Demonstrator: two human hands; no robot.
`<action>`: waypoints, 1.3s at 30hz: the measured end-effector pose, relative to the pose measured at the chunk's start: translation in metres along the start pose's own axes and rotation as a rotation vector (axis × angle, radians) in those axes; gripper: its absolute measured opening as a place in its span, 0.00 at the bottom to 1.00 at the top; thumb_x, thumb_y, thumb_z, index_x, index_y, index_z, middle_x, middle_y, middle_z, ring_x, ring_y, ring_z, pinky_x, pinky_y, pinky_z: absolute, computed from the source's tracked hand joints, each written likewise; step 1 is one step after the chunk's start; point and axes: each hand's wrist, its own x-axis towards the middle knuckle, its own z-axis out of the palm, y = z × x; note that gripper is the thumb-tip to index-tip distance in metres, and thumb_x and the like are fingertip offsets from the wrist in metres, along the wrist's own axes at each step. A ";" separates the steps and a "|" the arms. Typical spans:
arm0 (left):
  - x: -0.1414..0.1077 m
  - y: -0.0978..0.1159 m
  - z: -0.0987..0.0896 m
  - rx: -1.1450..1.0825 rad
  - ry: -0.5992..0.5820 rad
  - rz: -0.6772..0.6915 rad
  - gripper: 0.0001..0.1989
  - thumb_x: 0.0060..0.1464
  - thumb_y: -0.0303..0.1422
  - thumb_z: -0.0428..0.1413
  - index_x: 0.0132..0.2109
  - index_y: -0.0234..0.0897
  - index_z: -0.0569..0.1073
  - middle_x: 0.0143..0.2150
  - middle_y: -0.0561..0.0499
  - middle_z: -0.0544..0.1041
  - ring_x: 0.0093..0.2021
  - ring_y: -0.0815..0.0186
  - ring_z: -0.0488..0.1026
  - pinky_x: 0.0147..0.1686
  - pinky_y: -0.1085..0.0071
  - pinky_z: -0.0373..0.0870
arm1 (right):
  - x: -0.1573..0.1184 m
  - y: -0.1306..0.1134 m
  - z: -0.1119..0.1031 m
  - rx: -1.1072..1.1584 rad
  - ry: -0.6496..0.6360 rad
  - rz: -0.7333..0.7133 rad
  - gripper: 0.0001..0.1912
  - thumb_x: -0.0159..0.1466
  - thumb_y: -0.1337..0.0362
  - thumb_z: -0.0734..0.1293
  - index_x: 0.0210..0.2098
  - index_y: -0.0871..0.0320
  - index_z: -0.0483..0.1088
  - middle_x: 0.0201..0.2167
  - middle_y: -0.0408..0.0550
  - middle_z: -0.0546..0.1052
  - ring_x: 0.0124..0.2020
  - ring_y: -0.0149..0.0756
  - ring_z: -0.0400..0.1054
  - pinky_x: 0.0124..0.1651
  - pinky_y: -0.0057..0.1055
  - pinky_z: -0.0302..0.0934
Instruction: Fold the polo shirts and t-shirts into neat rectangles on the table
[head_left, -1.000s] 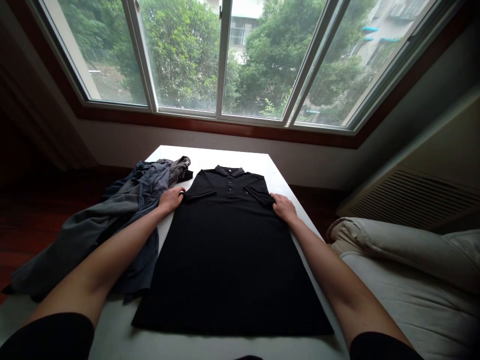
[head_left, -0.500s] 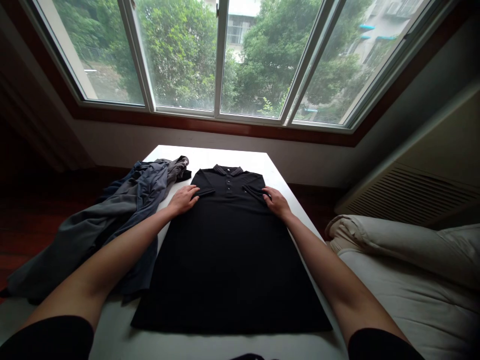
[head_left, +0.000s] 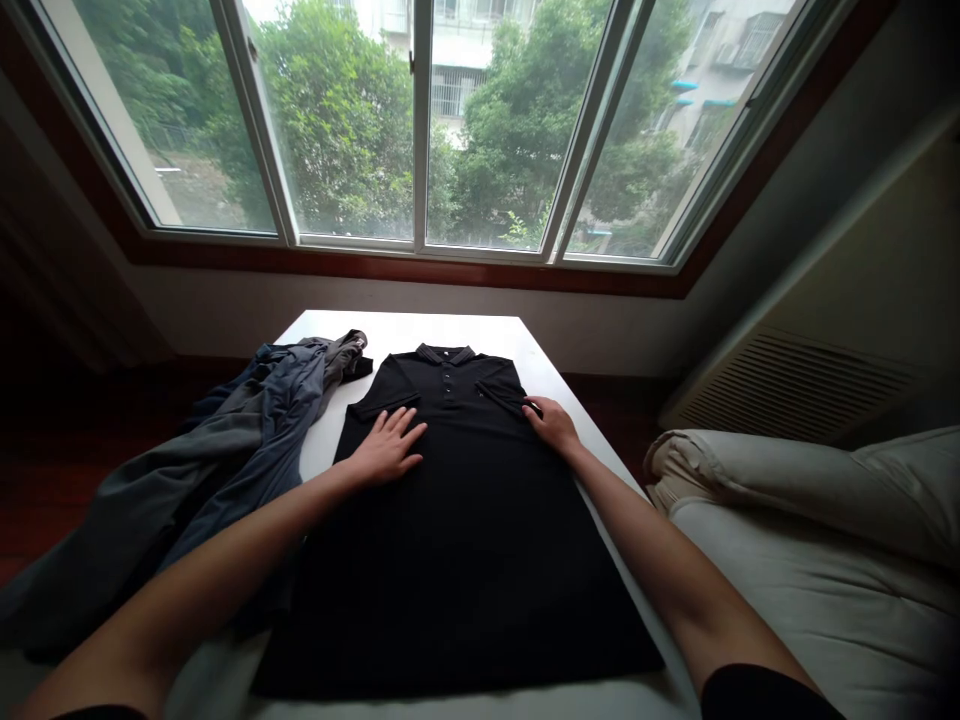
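Verify your count: two hands (left [head_left: 385,447], right [head_left: 553,424]); one black polo shirt [head_left: 465,540]; one desk [head_left: 480,328]; one clothes heap [head_left: 225,450], 10 o'clock, garments uncountable; one window [head_left: 420,130], 12 o'clock, four panes [head_left: 345,120]; one vent [head_left: 787,385], 2 o'clock.

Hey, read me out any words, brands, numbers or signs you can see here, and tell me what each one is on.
No text is readable.
Pale tag inside the collar of the black shirt: too small to read.
Tiny mark on its chest: too small to tell if it's lettering.
Pale patch on the clothes pile: too blurred to read.
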 end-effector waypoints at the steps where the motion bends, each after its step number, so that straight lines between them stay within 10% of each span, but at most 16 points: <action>1: -0.001 0.024 -0.006 -0.013 -0.001 0.098 0.32 0.66 0.47 0.53 0.73 0.44 0.61 0.78 0.41 0.49 0.77 0.47 0.43 0.72 0.45 0.40 | -0.002 0.003 -0.002 -0.009 0.019 0.028 0.20 0.73 0.55 0.59 0.58 0.53 0.73 0.57 0.52 0.77 0.58 0.44 0.70 0.62 0.40 0.62; 7: -0.011 0.191 -0.029 -0.189 -0.115 0.738 0.16 0.70 0.35 0.48 0.60 0.45 0.72 0.52 0.48 0.79 0.51 0.61 0.77 0.52 0.65 0.71 | -0.012 0.026 -0.022 -0.168 0.045 -0.026 0.21 0.69 0.57 0.64 0.59 0.56 0.73 0.58 0.55 0.74 0.61 0.49 0.64 0.65 0.43 0.58; 14: -0.009 0.306 -0.010 -0.182 -0.221 0.780 0.23 0.64 0.49 0.52 0.58 0.39 0.68 0.45 0.45 0.80 0.40 0.54 0.80 0.32 0.63 0.72 | -0.041 0.069 -0.076 -0.232 0.030 0.085 0.22 0.69 0.57 0.63 0.61 0.56 0.71 0.59 0.55 0.73 0.61 0.51 0.63 0.61 0.47 0.62; 29: 0.000 0.343 -0.014 -0.273 -0.412 0.660 0.17 0.64 0.41 0.47 0.54 0.41 0.71 0.46 0.43 0.81 0.43 0.52 0.81 0.32 0.64 0.72 | -0.075 0.095 -0.090 -0.204 -0.098 0.146 0.24 0.68 0.57 0.66 0.63 0.52 0.69 0.62 0.53 0.71 0.61 0.50 0.64 0.62 0.44 0.61; 39: -0.045 0.352 -0.010 -0.513 -0.656 0.818 0.22 0.64 0.50 0.52 0.61 0.50 0.68 0.47 0.52 0.81 0.43 0.56 0.81 0.36 0.66 0.73 | -0.024 0.071 -0.050 0.062 -0.109 0.172 0.23 0.69 0.55 0.66 0.61 0.53 0.71 0.53 0.51 0.79 0.52 0.41 0.74 0.56 0.34 0.65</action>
